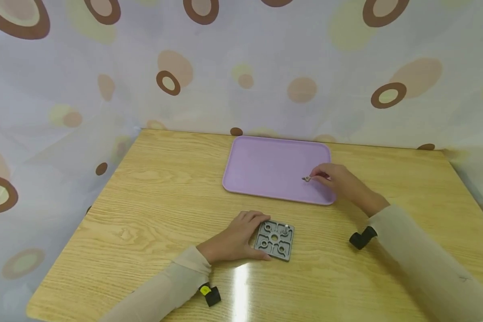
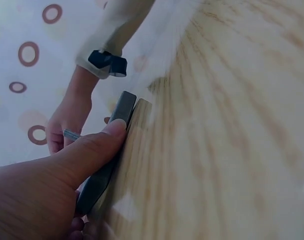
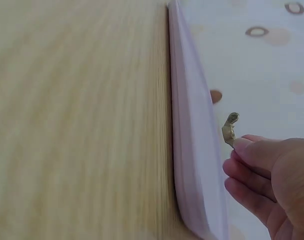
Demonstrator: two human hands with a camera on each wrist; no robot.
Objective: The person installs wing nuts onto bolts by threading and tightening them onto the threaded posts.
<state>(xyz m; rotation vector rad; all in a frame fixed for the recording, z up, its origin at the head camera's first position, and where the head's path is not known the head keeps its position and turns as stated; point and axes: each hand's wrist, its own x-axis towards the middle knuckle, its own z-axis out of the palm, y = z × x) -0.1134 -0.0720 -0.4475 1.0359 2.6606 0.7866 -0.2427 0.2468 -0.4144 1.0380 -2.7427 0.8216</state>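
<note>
My left hand (image 1: 237,237) grips a square grey metal plate (image 1: 274,243) on the table, thumb along its near edge and fingers at the far left corner. The plate has a centre hole and several round bosses joined by ribs. From its far right corner a small bolt (image 1: 286,226) stands up; its threaded shank (image 2: 71,134) shows in the left wrist view. Over the right part of the lilac tray (image 1: 265,165), my right hand (image 1: 338,179) pinches a small brass-coloured wing nut (image 3: 229,131) between thumb and forefinger. The wing nut is above the tray surface.
The tray lies at the back of the wood-grain table (image 1: 165,192), close to a patterned cloth backdrop (image 1: 265,67). Black wrist mounts hang from the left sleeve (image 1: 177,277) and the right sleeve (image 1: 418,250).
</note>
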